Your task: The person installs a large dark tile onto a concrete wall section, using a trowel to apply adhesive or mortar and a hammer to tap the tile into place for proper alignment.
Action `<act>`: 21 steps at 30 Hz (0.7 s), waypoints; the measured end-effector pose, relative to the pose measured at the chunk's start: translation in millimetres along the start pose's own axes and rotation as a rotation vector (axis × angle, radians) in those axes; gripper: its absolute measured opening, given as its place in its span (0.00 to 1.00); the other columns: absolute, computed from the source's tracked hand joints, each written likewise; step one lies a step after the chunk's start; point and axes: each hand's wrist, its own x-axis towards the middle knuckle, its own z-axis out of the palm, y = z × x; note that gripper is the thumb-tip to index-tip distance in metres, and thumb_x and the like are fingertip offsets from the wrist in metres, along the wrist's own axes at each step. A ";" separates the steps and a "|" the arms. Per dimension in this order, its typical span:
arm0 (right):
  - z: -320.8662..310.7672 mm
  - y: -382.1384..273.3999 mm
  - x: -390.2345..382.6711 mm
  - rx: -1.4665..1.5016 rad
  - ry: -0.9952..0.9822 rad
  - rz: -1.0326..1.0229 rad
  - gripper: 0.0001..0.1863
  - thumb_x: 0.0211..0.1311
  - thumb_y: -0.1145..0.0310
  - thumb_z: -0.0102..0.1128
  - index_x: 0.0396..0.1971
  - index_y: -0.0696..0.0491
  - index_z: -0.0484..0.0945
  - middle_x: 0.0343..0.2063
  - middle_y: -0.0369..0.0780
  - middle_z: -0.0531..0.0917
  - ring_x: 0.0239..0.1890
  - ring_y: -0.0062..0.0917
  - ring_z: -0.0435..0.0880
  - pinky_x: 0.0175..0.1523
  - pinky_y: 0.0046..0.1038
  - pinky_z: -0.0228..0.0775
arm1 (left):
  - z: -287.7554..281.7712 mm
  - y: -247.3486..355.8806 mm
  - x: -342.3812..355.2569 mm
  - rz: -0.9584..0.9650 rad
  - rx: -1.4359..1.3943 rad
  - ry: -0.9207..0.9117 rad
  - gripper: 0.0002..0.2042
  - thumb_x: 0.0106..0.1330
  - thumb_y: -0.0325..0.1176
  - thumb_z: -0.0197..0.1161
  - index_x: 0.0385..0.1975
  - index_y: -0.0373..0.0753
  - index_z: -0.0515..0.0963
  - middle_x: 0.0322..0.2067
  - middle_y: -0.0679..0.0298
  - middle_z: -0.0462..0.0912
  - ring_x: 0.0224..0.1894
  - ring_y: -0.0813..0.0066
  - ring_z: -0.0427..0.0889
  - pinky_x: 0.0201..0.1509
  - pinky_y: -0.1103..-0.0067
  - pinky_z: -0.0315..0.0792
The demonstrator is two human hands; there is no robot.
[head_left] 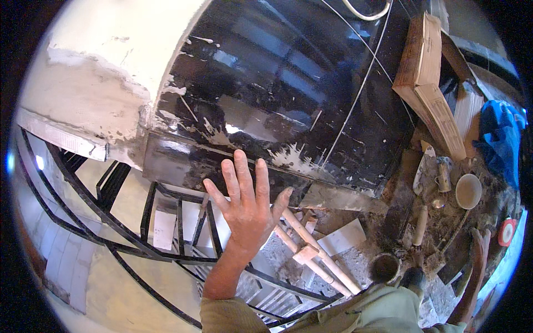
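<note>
five fingers (262, 180) spread wide, left hand (248, 213) near glossy black tiles (300, 105)

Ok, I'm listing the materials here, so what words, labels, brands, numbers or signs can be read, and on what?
None can be read clearly.
Brown cardboard: faint print, too small and blurred.
Red-and-white object: no lettering can be made out.
Dark glossy surface: pale splashes and lines, no visible lettering.

Showing a glossy, mirror-like finish on the black slab (277, 94), under rough, matt white splatters (294, 158). Looking matt and papery on the cardboard box (426, 58), plasticky on the crumpled blue sheet (498, 141), metallic on the black railing (183, 259), chalky on the plastered wall (94, 105).
</note>
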 end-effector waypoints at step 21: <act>-13.6 80.6 37.3 -0.062 0.075 0.013 0.30 0.56 0.62 0.61 0.54 0.63 0.68 0.46 0.45 0.75 0.47 0.34 0.73 0.54 0.34 0.66 | 29.8 33.8 -15.3 0.045 -0.131 0.020 0.35 0.57 0.56 0.64 0.62 0.43 0.70 0.68 0.41 0.58 0.71 0.41 0.54 0.66 0.35 0.42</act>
